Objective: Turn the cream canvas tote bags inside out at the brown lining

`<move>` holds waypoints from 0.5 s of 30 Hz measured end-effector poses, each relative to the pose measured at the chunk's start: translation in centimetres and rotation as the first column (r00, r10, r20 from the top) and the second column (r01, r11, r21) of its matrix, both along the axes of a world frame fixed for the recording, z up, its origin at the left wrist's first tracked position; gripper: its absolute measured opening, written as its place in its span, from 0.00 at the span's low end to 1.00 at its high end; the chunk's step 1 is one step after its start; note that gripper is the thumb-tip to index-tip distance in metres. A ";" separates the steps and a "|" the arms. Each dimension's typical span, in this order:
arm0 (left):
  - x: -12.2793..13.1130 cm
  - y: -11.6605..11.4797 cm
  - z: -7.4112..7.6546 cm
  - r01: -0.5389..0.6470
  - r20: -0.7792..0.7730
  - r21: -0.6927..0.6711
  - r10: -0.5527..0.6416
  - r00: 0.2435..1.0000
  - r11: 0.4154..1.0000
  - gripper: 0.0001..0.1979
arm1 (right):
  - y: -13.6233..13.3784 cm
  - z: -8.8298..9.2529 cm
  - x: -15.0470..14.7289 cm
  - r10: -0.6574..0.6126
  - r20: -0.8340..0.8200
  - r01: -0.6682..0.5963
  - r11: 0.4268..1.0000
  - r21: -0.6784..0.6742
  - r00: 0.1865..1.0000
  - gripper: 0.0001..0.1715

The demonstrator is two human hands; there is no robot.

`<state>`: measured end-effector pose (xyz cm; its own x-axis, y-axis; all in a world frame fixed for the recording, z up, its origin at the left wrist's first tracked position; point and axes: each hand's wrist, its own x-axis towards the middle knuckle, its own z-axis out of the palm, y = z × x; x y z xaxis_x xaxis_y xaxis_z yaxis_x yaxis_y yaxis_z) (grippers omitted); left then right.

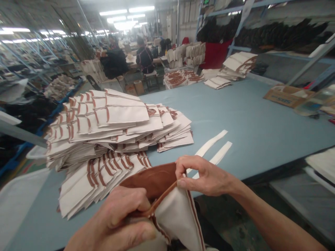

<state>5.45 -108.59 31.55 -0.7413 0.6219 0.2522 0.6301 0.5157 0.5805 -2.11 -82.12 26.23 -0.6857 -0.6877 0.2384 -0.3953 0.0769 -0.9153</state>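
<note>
A cream fabric piece with brown trim, shaped like an unfinished bag, is held up in front of me at the table's near edge. My left hand grips its brown-bound edge at the left, thumb on the cream side. With thumb and forefinger my right hand pinches the upper right corner of that edge. The brown inner face shows between both hands. Its lower part drops out of the frame. Just beyond my right hand, two cream strips lie on the table.
Large stacks of cream, brown-edged pieces cover the left of the blue-grey table. More stacks lie at its far end. A cardboard box stands at right. Two people are in the background, near shelving.
</note>
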 end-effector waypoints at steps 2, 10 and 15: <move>-0.1 0.2 0.1 -0.025 -0.007 -0.010 0.025 1.000 1.000 0.28 | 0.1 0.1 0.2 -0.008 -0.009 0.008 1.000 -0.019 1.000 0.10; 0.6 -0.2 -1.0 -0.061 -0.065 -0.167 0.051 0.997 0.984 0.18 | 0.7 -0.2 0.3 -0.044 -0.170 0.045 0.999 0.004 0.985 0.10; -0.5 -2.3 -0.7 -0.055 -0.026 -0.095 0.053 0.998 0.994 0.16 | 1.2 0.1 0.3 -0.058 -0.209 0.053 0.998 -0.027 0.976 0.08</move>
<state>4.90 -110.91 30.90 -0.7690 0.6032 0.2115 0.6128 0.6015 0.5125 -1.78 -80.87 26.37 -0.6559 -0.6435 0.3946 -0.5741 0.0859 -0.8142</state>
